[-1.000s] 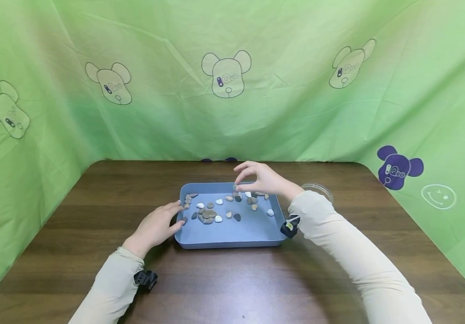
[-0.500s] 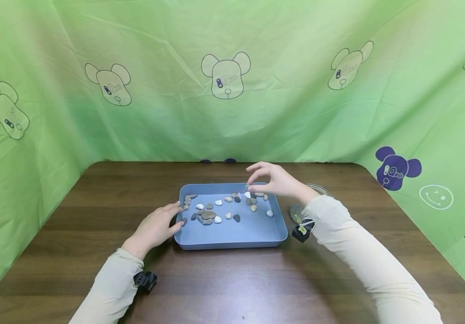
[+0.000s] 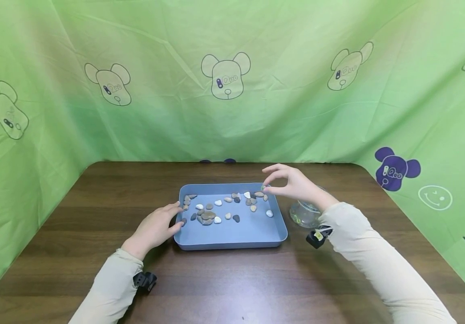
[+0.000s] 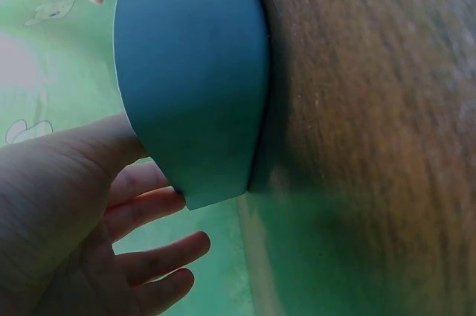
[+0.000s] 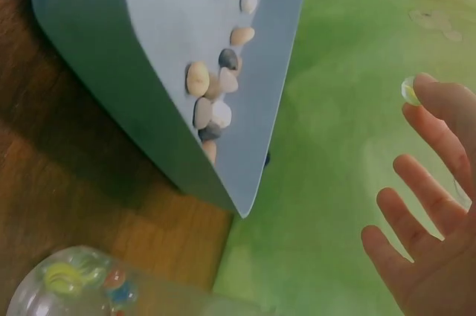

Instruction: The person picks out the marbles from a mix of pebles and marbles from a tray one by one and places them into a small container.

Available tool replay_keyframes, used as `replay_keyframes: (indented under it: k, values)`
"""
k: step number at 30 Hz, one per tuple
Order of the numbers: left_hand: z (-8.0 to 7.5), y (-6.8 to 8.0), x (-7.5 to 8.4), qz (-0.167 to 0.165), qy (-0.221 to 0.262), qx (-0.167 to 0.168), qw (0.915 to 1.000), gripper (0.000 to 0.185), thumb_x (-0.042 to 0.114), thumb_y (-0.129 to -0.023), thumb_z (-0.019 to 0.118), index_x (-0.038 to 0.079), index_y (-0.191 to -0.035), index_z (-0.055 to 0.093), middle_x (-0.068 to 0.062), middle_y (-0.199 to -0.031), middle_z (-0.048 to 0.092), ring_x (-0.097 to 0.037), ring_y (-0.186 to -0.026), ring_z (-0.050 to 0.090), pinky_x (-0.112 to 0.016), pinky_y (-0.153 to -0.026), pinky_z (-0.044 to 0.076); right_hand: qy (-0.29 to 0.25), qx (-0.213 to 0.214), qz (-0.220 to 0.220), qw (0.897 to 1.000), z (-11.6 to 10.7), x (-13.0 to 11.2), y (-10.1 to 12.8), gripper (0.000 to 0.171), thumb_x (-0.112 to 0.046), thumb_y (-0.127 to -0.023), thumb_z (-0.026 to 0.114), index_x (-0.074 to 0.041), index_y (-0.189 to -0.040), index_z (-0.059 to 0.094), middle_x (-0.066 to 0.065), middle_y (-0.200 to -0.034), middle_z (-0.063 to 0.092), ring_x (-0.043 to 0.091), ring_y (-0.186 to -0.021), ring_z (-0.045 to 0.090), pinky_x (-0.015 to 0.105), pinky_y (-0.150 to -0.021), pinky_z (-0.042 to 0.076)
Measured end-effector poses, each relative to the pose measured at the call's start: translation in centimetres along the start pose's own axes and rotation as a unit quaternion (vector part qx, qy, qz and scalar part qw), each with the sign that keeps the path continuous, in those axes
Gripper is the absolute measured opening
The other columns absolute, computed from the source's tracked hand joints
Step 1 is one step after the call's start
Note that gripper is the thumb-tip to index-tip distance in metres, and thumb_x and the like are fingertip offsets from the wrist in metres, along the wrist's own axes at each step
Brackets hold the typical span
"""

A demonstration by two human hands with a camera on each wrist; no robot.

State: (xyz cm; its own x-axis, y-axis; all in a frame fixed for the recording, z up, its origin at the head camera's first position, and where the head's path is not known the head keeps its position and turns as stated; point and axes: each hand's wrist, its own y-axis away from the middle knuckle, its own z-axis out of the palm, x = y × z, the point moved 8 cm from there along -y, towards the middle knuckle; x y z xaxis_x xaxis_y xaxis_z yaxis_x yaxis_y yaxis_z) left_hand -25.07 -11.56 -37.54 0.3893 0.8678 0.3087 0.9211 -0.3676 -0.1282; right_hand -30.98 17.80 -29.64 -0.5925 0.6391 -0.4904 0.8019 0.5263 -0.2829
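A dark wooden table (image 3: 232,288) is stretching out beneath the left hand (image 3: 155,227) and the right hand (image 3: 295,185). A green cloth (image 3: 289,112) is hanging beyond the fingertips and wrapping round on both sides. Pale outlined bear prints (image 3: 225,74) are showing high above the hands, while a purple bear print (image 3: 395,167) and a smiley face (image 3: 435,197) are sitting well to the right of the right hand

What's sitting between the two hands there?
In the head view, the blue tray lies between them, scattered with pebbles. The left hand touches its left rim; the right hand hovers over its far right corner, pinching a marble.
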Motion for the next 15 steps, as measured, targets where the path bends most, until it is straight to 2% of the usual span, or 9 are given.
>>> replay_keyframes:
  k: [10,15]
  values:
    - [0.0,-0.1,0.0,0.007,-0.002,0.006,1.0,0.04,0.024,-0.089,0.059,0.002,-0.124,0.059,-0.016,-0.139,0.05,-0.036,-0.123,0.052,-0.049,-0.101,0.043,-0.005,0.012,0.026,1.0,-0.9,1.4,1.4,0.008,-0.017,-0.079,0.073,-0.018,-0.087,0.072,0.01,-0.126,0.059,0.031,-0.122,0.051,0.046,-0.101,0.038]
    - [0.0,0.0,0.0,0.006,0.005,0.005,1.0,0.04,0.023,-0.089,0.06,0.003,-0.124,0.059,-0.017,-0.139,0.049,-0.036,-0.123,0.051,-0.049,-0.1,0.043,0.002,0.027,0.034,0.999,-1.4,2.0,2.1,0.01,-0.018,-0.079,0.074,-0.017,-0.089,0.072,0.009,-0.125,0.06,0.031,-0.119,0.053,0.039,-0.099,0.04]
